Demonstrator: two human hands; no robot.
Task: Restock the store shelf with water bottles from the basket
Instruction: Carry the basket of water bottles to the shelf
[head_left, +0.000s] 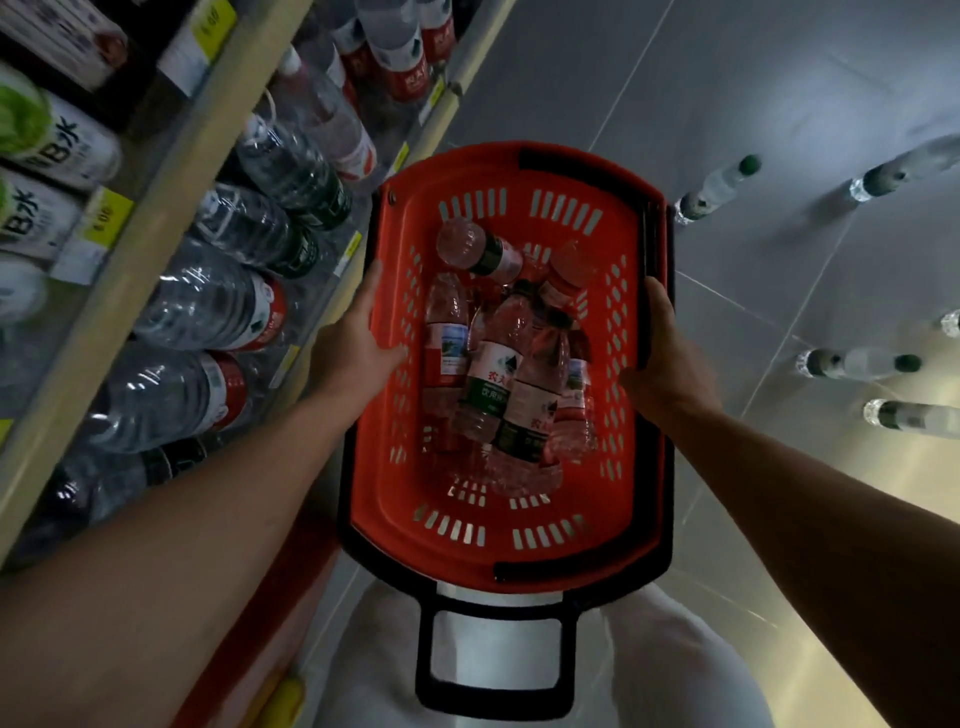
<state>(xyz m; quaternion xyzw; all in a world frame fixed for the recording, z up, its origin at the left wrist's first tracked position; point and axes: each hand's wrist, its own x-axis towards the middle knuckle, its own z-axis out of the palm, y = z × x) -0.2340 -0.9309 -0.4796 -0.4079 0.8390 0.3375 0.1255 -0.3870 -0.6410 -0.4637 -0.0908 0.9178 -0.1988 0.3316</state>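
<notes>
Red slotted basket (519, 171), black handles; clear water bottles (511, 374), green-white labels; grey floor (779, 78).

Both forearms are bare from the bottom corners of the view to the wrists, with no sleeve showing on either. The left hand (363, 338) and the right hand (660, 348) are bare too: no gloves, and no rings, watch or bands can be seen at the fingers or wrists. Low in the view, the legs (675, 665) are clad in pale, whitish trousers of loose plain cloth, softly creased and without any print
</notes>
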